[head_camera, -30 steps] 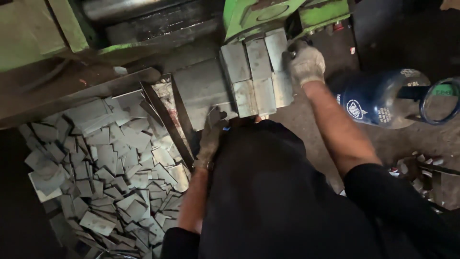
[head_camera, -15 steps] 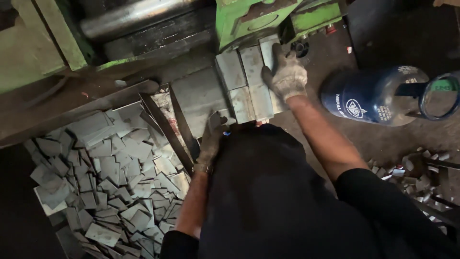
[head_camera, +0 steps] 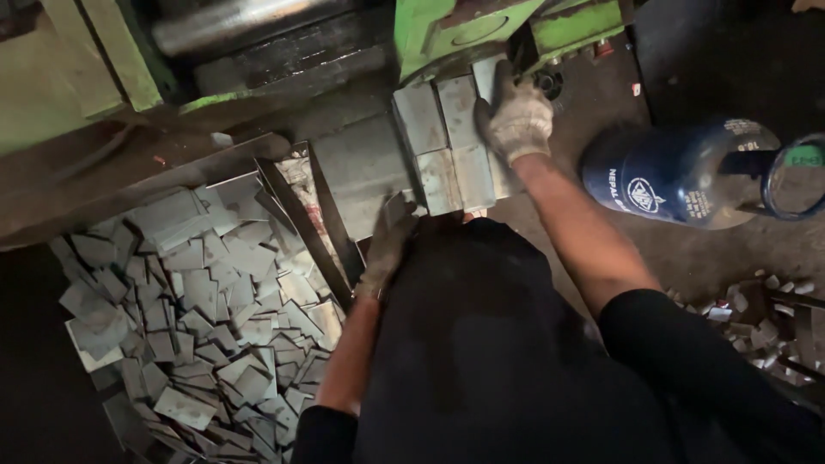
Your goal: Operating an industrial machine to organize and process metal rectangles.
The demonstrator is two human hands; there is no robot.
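right hand (head_camera: 516, 120): gloved, laid flat with fingers spread on the grey rectangular metal plates (head_camera: 451, 155) under the green machine head (head_camera: 481, 26), nothing gripped | left hand (head_camera: 388, 241): gloved, loosely curled at the plates' near edge, grasp cannot be told | risk: fingers may be caught under the press; sharp plates could be knocked into the pile of grey cut metal pieces (head_camera: 189, 318)

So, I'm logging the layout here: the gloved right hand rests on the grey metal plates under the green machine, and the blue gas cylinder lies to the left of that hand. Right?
Not quite. The blue gas cylinder lies to the right of that hand, not the left, as the head view shows. The rest holds: the gloved right hand rests on the grey metal plates under the green machine.
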